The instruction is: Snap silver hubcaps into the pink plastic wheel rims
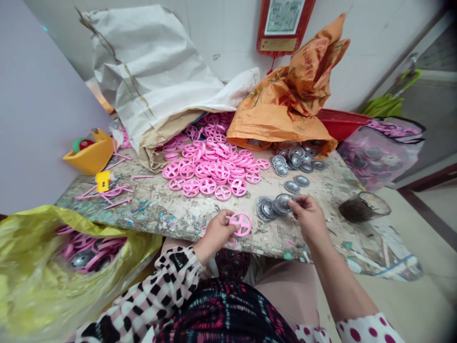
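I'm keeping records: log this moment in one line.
left hand: holding round pink plastic spoked wheel | right hand: pinching round grey disc | beside disc: more grey discs | beyond hands: heaped pink wheels

Site: small workshop, apparently. Evidence: scuffed, stained counter [317, 188]; 2 heaps, pink rings [218, 169] and grey discs [295, 159], at mouths of white sack [153, 57] and orange sack [278, 105].

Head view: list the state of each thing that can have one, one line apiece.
Left hand: pinching a pink wheel
Right hand: holding a gray disc by its edge
White sack: open, pink wheels at its mouth
Orange sack: open, gray discs at its mouth
Yellow bag: open, mixed parts inside
Translucent bag: pink and gray parts inside
Clear cup: dark contents
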{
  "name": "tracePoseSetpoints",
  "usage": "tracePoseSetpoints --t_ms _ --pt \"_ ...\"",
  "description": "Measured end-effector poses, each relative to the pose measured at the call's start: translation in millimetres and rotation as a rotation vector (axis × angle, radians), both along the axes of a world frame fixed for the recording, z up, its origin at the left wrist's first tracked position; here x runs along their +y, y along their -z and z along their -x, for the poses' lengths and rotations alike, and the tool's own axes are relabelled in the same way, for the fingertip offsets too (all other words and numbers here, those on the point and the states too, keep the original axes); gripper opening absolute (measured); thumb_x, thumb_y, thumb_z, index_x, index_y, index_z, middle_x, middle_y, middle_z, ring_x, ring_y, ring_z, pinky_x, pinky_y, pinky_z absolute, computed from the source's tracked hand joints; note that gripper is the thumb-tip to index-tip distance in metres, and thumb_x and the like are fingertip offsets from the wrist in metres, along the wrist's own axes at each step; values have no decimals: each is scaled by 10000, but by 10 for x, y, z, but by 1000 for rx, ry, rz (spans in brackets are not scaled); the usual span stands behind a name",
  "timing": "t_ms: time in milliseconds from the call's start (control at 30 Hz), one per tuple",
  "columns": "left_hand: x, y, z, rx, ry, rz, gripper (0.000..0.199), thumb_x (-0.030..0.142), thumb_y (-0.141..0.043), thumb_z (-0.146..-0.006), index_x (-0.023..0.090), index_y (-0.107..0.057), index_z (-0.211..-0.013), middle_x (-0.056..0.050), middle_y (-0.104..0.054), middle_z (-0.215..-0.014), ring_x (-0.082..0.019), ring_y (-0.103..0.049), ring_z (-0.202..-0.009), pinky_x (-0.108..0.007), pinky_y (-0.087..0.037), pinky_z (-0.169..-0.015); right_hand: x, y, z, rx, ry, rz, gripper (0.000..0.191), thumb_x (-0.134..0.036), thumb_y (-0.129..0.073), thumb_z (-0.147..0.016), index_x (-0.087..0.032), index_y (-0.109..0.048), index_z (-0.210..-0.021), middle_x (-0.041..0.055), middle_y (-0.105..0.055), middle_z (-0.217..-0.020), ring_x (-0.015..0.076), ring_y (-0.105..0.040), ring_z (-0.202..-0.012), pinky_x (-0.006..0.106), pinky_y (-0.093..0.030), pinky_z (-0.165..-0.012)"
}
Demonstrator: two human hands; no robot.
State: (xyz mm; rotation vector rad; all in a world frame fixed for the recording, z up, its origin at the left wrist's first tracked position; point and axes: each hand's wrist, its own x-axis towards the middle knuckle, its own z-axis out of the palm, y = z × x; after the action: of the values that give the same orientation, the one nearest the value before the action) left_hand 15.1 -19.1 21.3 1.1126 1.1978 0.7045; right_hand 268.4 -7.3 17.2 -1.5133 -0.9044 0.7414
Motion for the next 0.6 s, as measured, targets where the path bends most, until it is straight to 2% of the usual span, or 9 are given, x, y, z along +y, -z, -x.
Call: tracePoseSetpoints --t_ms 67,133,200,267,367,467,533,600 --pt "4 -30 -31 -174 -24 143 320 288 -688 -673 189 -486 -901 38 -584 -615 -105 -526 -468 -221 -424 -483 -154 -70 304 47 -69 -56 405 -486 -701 -646 -202 -484 -839 -55 -473 -638 88 -383 -489 215 -313 -460" --pt "-18 -62 -51 -313 -7 197 385 362 -716 -677 178 -498 -937 15 -614 -640 -112 -570 -519 -225 -461 -529 -317 -102 638 -1 -201 -75 333 -470 -649 -730 -202 -493 -850 -32 -501 -686 112 -445 -563 230 -373 -522" --pt "-59 -77 -56 -394 21 190 438 412 -731 -681 177 -505 -973 7 -627 -669 -112 -589 -552 -222 -474 -553 -460 -99 911 -163 -270 -64 243 -427 -583 -812 -198 -516 -858 -11 -515 -723 133 -478 -631 252 -405 -596" --pt "-103 -72 -48 -406 32 161 452 428 -742 -679 180 -508 -975 17 -618 -674 -106 -581 -547 -209 -462 -531 -554 -77 1061 -358 -268 -78 202 -394 -539 -852 -193 -534 -860 19 -522 -789 153 -495 -700 277 -418 -661" --pt "-146 -58 -29 -398 27 124 428 420 -749 -676 184 -501 -933 32 -599 -679 -96 -559 -532 -191 -434 -489 -588 -56 1069 -498 -230 -104 242 -394 -551 -841 -175 -550 -944 62 -529 -921 171 -509 -770 306 -432 -726" --pt "-161 -76 -24 -406 32 96 405 406 -743 -680 186 -503 -920 34 -599 -705 -88 -552 -530 -192 -438 -489 -557 -70 978 -413 -335 -29 361 -386 -562 -832 -175 -522 -1122 60 -576 -961 169 -541 -772 296 -450 -716" --pt "-165 -95 -29 -394 33 81 399 407 -748 -669 179 -520 -904 34 -597 -695 -84 -544 -515 -193 -441 -484 -552 -87 951 -342 -454 11 301 -358 -534 -847 -196 -545 -1101 35 -614 -924 170 -565 -784 284 -451 -716" --pt "-171 -101 -34 -379 34 76 396 416 -753 -651 172 -532 -870 36 -589 -656 -89 -538 -499 -197 -441 -468 -575 -93 973 -306 -485 19 203 -332 -519 -849 -205 -577 -996 15 -628 -872 167 -570 -776 275 -440 -710"
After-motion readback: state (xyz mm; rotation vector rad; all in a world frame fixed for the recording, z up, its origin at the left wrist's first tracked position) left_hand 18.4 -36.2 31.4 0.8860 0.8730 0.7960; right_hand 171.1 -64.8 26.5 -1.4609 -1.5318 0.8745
